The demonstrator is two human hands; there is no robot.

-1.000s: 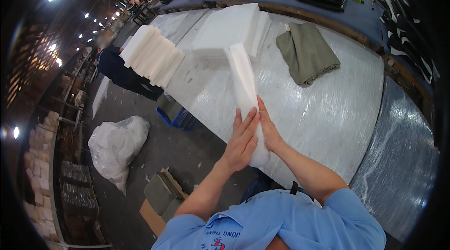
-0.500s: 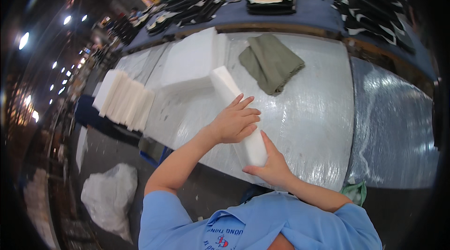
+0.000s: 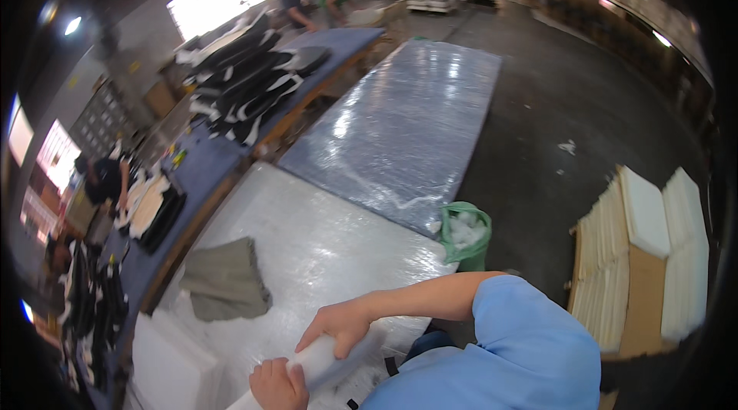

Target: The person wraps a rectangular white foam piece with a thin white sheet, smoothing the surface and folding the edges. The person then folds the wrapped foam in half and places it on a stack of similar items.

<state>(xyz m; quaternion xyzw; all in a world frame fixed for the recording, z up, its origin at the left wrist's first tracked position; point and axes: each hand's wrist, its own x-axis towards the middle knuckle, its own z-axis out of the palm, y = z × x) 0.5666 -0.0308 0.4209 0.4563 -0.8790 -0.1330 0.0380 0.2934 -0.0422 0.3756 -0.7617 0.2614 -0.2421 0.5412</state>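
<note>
My left hand [image 3: 277, 385] and my right hand [image 3: 338, 325] both grip a long white foam piece [image 3: 319, 360] at the near edge of the white plastic-covered table [image 3: 330, 248]. The right hand clasps it from above, and the left hand holds it lower down, close to my body. My blue sleeve [image 3: 530, 348] fills the lower right. An olive cloth [image 3: 223, 283] lies folded on the table to the left of my hands. A white foam block [image 3: 169, 364] sits at the table's lower left.
A green bin [image 3: 465, 233] of white scraps stands at the table corner. Stacks of foam sheets [image 3: 646, 256] stand on the floor at right. A shiny dark table [image 3: 407, 118] lies beyond. Black pieces cover a blue bench [image 3: 231, 87], with people working behind.
The view has swung round to the right. Both hands still hold the foam piece, now drawn close to my body at the table's near edge.
</note>
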